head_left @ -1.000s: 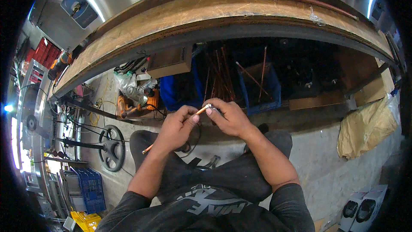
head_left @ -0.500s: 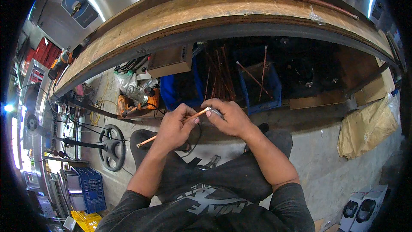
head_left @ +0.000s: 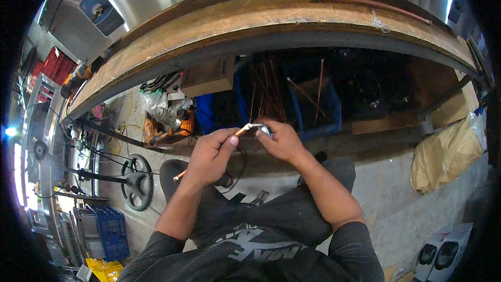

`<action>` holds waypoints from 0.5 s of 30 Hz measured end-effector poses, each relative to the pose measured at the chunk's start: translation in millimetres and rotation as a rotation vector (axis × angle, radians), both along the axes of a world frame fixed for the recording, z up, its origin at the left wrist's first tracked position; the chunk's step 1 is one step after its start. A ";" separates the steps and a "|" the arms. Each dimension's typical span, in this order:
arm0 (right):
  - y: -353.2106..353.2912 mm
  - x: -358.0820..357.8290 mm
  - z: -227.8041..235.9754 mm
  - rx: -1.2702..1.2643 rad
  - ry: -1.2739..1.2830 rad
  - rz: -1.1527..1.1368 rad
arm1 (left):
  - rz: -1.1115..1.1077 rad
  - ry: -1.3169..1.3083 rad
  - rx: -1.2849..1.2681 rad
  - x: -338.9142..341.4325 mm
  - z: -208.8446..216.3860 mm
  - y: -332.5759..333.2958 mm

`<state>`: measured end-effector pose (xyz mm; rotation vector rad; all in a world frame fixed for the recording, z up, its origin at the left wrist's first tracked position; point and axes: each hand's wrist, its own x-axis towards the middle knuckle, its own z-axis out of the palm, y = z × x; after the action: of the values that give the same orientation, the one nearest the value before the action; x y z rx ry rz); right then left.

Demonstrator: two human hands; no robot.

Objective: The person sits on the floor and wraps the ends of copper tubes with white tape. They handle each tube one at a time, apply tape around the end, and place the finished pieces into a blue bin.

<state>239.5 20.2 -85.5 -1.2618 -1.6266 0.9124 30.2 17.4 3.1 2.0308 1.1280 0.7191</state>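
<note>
My left hand [head_left: 210, 155] is closed around a thin copper tube [head_left: 239, 131] that slants from lower left, where its end [head_left: 178, 176] sticks out below my fist, up to the right. My right hand [head_left: 280, 140] pinches a small silvery piece [head_left: 255, 126] at the tube's upper tip. Both hands meet above my knees, in front of a wooden workbench edge [head_left: 250, 18]. What the silvery piece is I cannot tell.
Under the bench a blue bin [head_left: 313, 105] holds several copper tubes. An orange power tool [head_left: 167, 128] and cables lie left of it. A black wheel [head_left: 136, 181] stands on the floor at left, a blue crate [head_left: 111, 232] below it, a tan bag [head_left: 446, 154] at right.
The hands have stayed together with the tube; the lower end of the tube dipped further out below my left fist, and my right fingers shifted at the tip.
</note>
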 end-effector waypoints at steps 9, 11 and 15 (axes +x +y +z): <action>-5.2 -2.3 18.8 -0.031 0.047 0.033 | 0.090 -0.025 -0.067 -4.0 4.2 -4.0; -5.6 -1.4 20.6 -0.041 0.042 0.047 | 0.085 -0.094 -0.129 -4.5 0.5 -1.9; -5.6 -0.2 19.0 0.038 0.046 0.095 | 0.158 -0.131 -0.231 -7.8 -2.4 4.1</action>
<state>239.2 14.6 -66.4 -1.1377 -1.6718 0.9576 22.4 21.5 0.7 1.6921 1.2431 0.7513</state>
